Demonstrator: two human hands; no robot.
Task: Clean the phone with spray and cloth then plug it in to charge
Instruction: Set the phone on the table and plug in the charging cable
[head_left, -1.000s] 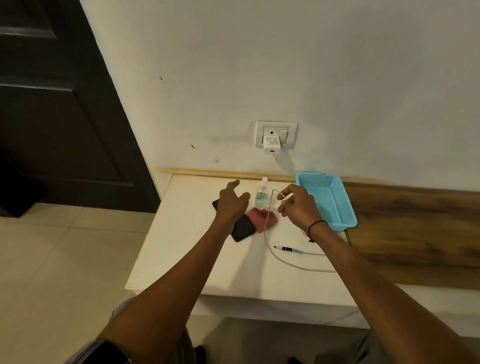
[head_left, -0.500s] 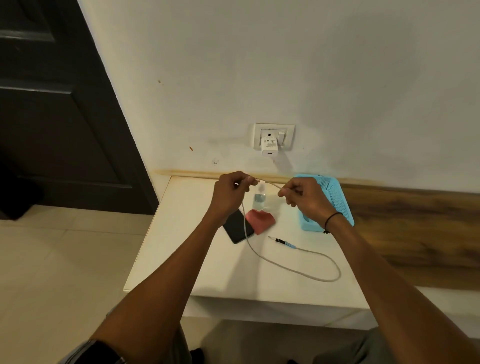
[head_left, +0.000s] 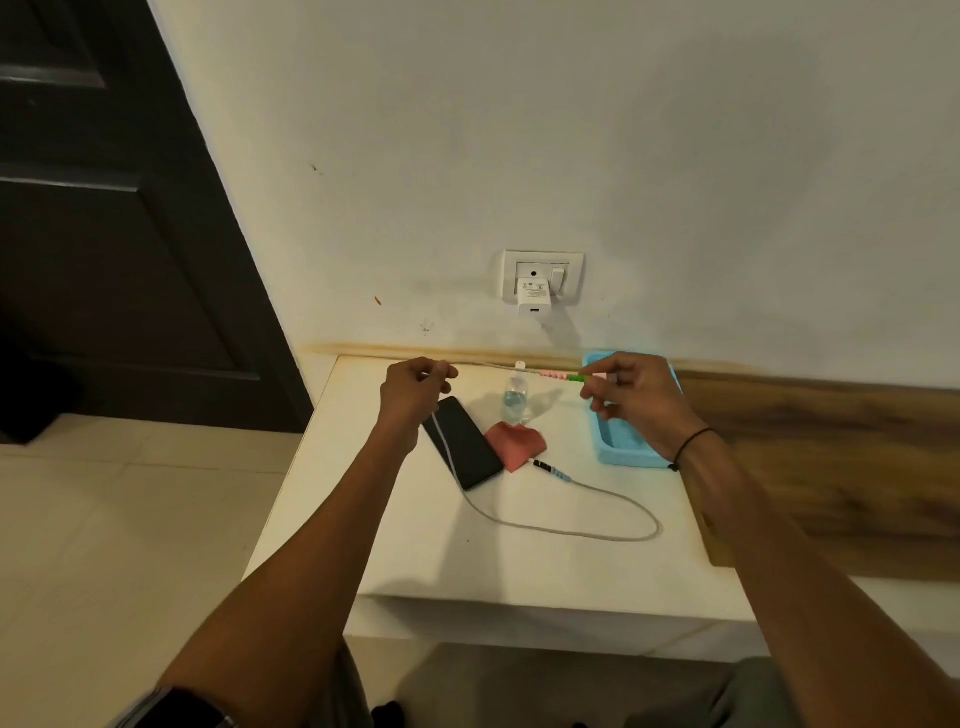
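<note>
A black phone (head_left: 465, 441) lies face up on the white table (head_left: 415, 545). Beside it sit a pink cloth (head_left: 517, 441) and a small clear spray bottle (head_left: 514, 397). My left hand (head_left: 413, 389) and my right hand (head_left: 628, 395) each pinch the white charging cable (head_left: 571, 530), which is stretched taut between them above the bottle. The right hand grips the end with pink and green spiral wrap. The cable's other end, black-tipped with blue wrap (head_left: 550, 469), rests on the table by the cloth. A white charger (head_left: 533, 297) sits in the wall socket.
A light blue plastic basket (head_left: 621, 444) stands under my right hand at the table's back right. A wooden board runs along the wall to the right. A dark door is at the left, with tiled floor below.
My hands have pulled apart, the left going left and the right going right, drawing the cable straight between them. The loop on the table has shifted.
</note>
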